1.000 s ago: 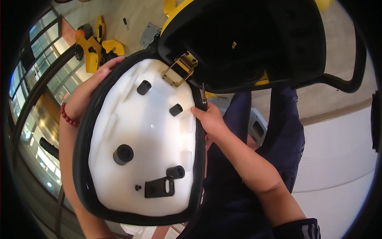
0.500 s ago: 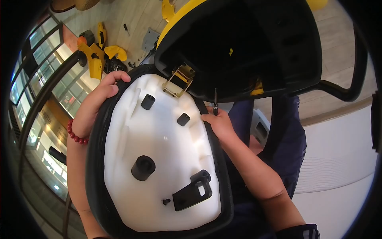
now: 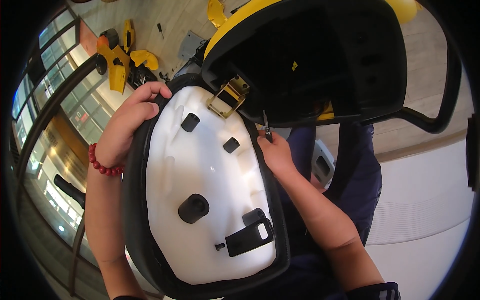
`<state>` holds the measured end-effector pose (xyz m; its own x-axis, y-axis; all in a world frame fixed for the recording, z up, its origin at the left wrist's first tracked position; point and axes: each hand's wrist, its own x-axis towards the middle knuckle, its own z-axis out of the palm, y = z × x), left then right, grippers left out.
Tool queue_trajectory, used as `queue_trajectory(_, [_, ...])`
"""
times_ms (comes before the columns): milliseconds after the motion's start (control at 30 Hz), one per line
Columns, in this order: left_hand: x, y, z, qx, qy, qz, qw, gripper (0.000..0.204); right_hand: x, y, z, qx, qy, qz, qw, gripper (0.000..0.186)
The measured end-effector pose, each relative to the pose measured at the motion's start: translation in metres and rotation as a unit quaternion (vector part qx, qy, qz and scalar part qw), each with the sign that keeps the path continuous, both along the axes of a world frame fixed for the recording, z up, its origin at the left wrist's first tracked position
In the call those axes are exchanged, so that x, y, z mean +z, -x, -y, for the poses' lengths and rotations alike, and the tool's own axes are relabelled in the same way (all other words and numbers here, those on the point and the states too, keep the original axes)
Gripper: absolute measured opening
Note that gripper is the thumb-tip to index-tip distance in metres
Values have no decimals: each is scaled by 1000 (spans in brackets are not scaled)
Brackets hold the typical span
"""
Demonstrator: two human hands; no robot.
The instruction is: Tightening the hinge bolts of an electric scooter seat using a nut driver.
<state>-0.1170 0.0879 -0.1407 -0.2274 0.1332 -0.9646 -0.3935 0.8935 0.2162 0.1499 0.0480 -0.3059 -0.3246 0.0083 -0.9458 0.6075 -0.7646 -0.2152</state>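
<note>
A scooter seat [image 3: 162,220], its white underside [image 3: 210,165] toward me, has a black padded rim. My left hand [image 3: 137,112] is closed around the rim at its upper left. Pressed against the opposite rim, my right hand [image 3: 275,150] grips a slim dark screwdriver [image 3: 268,132], tip pointing up; part of the handle is hidden. Black rubber feet [image 3: 194,208] stick out of the underside, and a black slotted strap [image 3: 250,239] sits low on the right. A brass-coloured hinge bracket [image 3: 229,97] lies between the seat and the black underseat compartment [image 3: 310,70].
Behind the compartment is the yellow scooter body [image 3: 245,22], with a black tubular bar [image 3: 440,112] at right. Yellow panels [image 3: 117,70] and a small screwdriver [image 3: 160,30] lie on the wooden floor at far left. Dark railings [image 3: 50,102] run along the left.
The seat has tilted slightly, its lower part swinging right. My left hand has shifted up and right with it. The screwdriver in my right hand now leans more to the left.
</note>
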Motion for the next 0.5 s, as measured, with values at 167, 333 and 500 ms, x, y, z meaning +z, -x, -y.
queue_trajectory(167, [3, -1, 7, 19, 4, -25, 1000, 24, 38, 22, -67, 358, -133, -66, 922, 22])
queue_trajectory(333, [2, 1, 6, 17, 26, -18, 999, 23, 14, 63, -65, 105, -262, -238, 929, 23])
queue_trajectory(500, [-1, -1, 14, -39, 2, -44, 998, 25, 2, 89, -24, 140, -74, -213, 964, 35])
